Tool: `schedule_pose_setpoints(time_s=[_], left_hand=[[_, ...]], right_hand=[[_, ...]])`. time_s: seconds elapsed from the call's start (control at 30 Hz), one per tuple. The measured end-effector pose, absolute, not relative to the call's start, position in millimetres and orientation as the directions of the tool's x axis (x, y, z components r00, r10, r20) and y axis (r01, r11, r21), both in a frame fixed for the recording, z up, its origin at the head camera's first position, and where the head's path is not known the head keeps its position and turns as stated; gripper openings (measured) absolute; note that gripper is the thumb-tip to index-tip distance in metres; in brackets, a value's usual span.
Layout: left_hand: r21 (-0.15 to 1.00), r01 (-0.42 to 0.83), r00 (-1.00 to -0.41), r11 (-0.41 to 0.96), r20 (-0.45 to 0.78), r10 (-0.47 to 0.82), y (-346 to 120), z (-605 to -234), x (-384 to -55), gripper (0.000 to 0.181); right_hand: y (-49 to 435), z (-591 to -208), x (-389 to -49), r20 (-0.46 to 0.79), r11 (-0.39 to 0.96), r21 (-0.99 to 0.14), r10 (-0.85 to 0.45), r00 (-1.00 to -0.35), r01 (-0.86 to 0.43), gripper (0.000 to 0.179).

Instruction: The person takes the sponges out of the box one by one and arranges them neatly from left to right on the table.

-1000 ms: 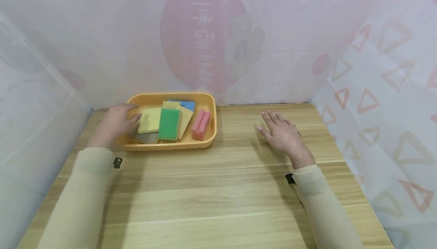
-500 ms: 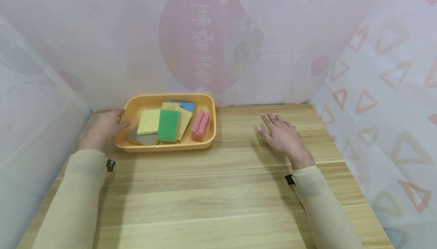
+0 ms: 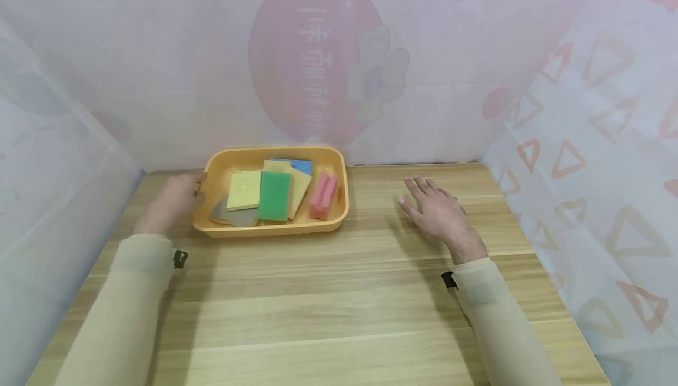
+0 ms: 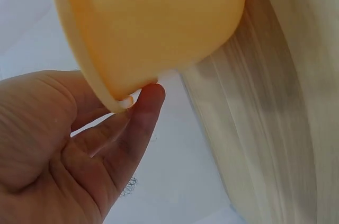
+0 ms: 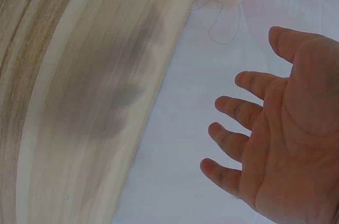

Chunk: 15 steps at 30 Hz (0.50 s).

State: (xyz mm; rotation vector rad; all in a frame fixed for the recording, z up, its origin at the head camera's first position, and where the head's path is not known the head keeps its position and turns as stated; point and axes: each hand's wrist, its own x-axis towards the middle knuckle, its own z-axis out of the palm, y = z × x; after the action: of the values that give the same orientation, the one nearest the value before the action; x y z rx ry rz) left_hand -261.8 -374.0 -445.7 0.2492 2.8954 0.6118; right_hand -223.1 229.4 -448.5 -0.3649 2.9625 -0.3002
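A yellow-orange plastic tray [image 3: 346, 198] stands at the back left of the table. My left hand [image 3: 170, 200] is at its left end; in the left wrist view, the fingers [image 4: 143, 113] curl under the tray's rim while the thumb passes behind it, gripping the edge. Inside the tray lie a pale yellow sponge [image 3: 244, 190], a green-topped sponge [image 3: 274, 196], a pink sponge [image 3: 323, 196], tan pieces [image 3: 299, 183], a blue sponge [image 3: 301, 166] and a flat grey piece [image 3: 238, 216]. To the right, my right hand [image 3: 436, 209] hovers palm down, fingers spread, holding nothing.
The wood-grain table [image 3: 339, 303] reaches back to a pale printed cloth [image 3: 450, 109]. More cloth with triangle outlines [image 3: 609, 156] hangs on the right, and plain-looking cloth [image 3: 53, 168] on the left.
My left hand has moved left out over the tray's end onto its rim, then a little right. The tray has slid slightly right with its sponges. My right hand has stayed in place.
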Motion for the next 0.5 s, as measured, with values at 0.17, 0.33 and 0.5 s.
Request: schedule_pose_setpoints(time_s=[0.17, 0.33, 0.5], left_hand=[[0.435, 0.128, -0.971, 0.891, -0.127, 0.202, -360, -450, -261, 0.067], [0.454, 0.133, -0.971, 0.881, -0.117, 0.208, -347, -455, -265, 0.069], [0.508, 0.135, -0.973, 0.851, -0.096, 0.211, -333, -460, -264, 0.069]], right_hand=[[229, -448, -223, -0.113, 0.95, -0.212, -0.255, -0.96, -0.228, 0.077], [228, -449, -224, -0.113, 0.949, -0.215, -0.259, -0.959, -0.231, 0.077], [223, -449, -223, -0.095, 0.946, -0.227, -0.257, -0.962, -0.231, 0.077]])
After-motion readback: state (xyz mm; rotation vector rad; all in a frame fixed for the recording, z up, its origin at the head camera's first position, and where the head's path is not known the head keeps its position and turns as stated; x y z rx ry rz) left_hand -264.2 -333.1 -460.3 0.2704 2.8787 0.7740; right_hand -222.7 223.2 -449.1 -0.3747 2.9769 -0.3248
